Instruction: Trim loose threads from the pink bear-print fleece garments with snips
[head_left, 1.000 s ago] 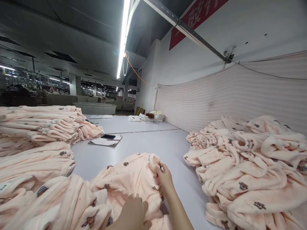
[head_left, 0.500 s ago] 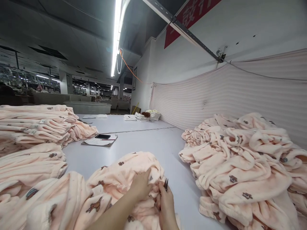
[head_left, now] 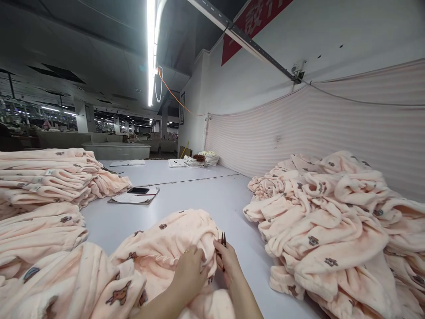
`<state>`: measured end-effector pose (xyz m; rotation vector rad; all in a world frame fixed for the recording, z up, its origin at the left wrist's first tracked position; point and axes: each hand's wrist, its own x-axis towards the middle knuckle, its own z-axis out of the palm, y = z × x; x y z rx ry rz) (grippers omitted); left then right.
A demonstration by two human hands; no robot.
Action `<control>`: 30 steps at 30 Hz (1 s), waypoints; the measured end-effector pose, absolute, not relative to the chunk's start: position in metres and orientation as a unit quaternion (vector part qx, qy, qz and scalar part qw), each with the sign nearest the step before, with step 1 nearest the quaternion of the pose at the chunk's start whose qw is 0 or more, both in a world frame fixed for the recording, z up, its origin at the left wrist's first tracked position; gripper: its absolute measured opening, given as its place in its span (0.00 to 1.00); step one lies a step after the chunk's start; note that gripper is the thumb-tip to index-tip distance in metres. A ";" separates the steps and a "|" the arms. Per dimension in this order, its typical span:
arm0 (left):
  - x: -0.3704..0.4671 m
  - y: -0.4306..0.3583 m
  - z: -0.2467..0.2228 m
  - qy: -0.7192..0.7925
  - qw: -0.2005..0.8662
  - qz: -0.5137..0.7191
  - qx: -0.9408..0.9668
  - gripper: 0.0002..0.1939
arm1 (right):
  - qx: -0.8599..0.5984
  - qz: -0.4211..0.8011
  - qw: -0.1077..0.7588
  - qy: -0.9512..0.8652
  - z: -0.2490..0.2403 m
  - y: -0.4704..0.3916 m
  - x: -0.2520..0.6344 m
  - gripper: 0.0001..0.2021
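Note:
A pale pink fleece garment (head_left: pixel 182 230) with small brown printed figures lies bunched on the table in front of me. My left hand (head_left: pixel 191 268) is closed on its fabric, the fingers curled into the folds. Just beside it, at the garment's right edge, my right hand (head_left: pixel 228 259) is closed around thread snips (head_left: pixel 223 239), whose two dark pointed blades stick up past the fingers. Whether the right fingers also pinch some fabric, I cannot tell.
Folded pink garments (head_left: pixel 46 177) are stacked at the left, and a large loose heap (head_left: pixel 325 230) of them lies at the right. Papers (head_left: pixel 128 198) carry a dark phone (head_left: pixel 138 191) and a pencil. White cloth stacks (head_left: pixel 194 161) stand at the far end.
My left hand has come lower and nearer to me on the garment. The right hand has shifted up slightly with the snips, whose blades now show more. The view has turned slightly right.

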<state>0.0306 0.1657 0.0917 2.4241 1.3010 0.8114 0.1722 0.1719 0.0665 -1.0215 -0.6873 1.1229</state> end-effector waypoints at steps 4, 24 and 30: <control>0.034 0.154 0.100 0.404 0.123 0.352 0.836 0.18 | -0.390 0.542 0.663 -0.338 0.075 0.144 0.168 0.17; 0.027 0.115 0.093 0.386 0.241 0.443 0.773 0.08 | -0.421 0.504 0.658 -0.370 0.088 0.081 0.155 0.06; 0.026 0.111 0.106 0.337 0.134 0.417 0.833 0.10 | -0.545 0.212 0.602 -0.544 0.119 0.061 0.168 0.13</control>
